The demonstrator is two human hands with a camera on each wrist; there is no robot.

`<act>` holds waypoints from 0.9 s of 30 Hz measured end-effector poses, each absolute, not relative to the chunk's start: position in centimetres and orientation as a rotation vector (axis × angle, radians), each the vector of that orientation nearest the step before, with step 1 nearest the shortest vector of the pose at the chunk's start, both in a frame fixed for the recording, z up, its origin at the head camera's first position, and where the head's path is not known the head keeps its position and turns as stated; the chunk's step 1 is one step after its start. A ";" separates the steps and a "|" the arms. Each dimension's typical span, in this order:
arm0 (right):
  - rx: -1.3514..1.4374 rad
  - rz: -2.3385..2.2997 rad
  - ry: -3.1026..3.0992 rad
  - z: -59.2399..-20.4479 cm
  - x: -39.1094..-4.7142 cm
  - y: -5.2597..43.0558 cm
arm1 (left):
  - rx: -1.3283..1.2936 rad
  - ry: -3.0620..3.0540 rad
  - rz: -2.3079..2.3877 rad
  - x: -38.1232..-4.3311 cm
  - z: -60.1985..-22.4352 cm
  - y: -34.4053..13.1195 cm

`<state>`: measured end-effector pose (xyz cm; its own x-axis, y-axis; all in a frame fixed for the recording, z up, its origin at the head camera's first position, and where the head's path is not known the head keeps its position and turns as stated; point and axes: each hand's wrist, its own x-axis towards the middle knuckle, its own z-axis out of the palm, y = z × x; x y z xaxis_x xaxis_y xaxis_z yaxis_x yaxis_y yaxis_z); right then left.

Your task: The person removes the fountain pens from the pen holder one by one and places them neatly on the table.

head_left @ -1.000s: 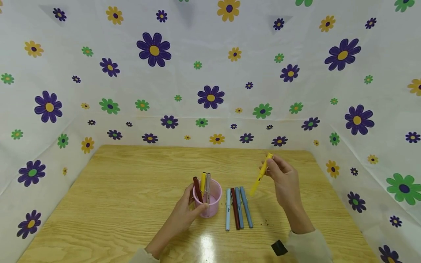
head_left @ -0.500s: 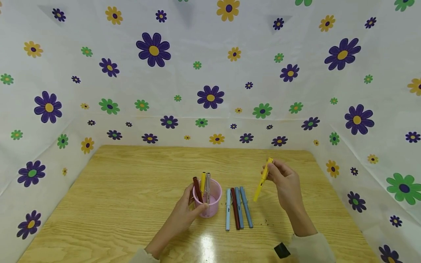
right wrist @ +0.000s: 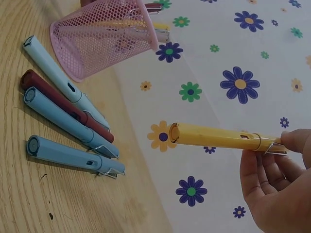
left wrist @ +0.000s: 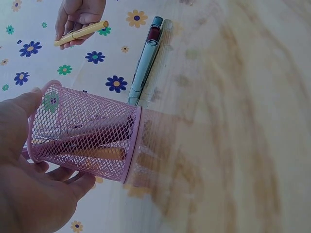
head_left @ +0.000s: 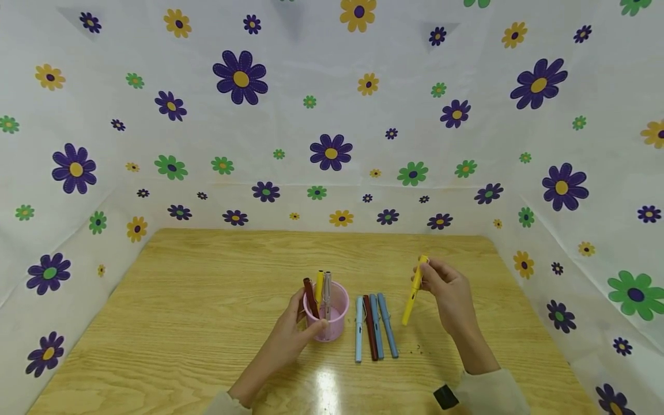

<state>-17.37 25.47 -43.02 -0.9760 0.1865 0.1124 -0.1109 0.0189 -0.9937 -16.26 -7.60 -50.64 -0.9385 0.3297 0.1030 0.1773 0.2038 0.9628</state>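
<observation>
My left hand (head_left: 287, 334) grips the side of a pink mesh pen cup (left wrist: 87, 128) standing on the table. Inside the cup lean a dark red pen (head_left: 311, 298), a yellow pen (head_left: 319, 285) and a silver-grey pen (head_left: 327, 294). Above the table to the right, my right hand (head_left: 448, 294) pinches another yellow pen (right wrist: 214, 138) near its clip end, the other end slanting down to the left. Between the hands lie a light blue pen (right wrist: 60, 75), a dark red pen (right wrist: 65, 104) and two blue pens (right wrist: 68, 119), side by side.
A black square piece (head_left: 445, 396) is by the right sleeve. Small dark crumbs (head_left: 417, 349) dot the wooden table (head_left: 207, 288) near the row of pens. White flower-printed cloth (head_left: 290, 132) surrounds the table at the back and sides.
The right hand has lowered the yellow pen a little, its lower end shifting slightly right. The left hand, cup and row of pens have stayed in place.
</observation>
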 end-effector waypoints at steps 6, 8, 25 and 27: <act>-0.069 2.019 -2.140 -43.5 -17.3 25.7 | 0.491 2.342 1.837 -16.3 -50.8 -7.6; -0.063 2.006 -2.161 -43.7 -17.3 25.7 | 0.489 2.345 1.835 -16.3 -50.7 -7.6; -0.163 2.036 -2.203 -44.8 -17.3 25.8 | 0.489 2.383 1.807 -16.4 -50.9 -7.5; -0.179 2.020 -2.238 -45.0 -17.3 25.9 | 0.488 2.382 1.808 -16.4 -50.9 -7.5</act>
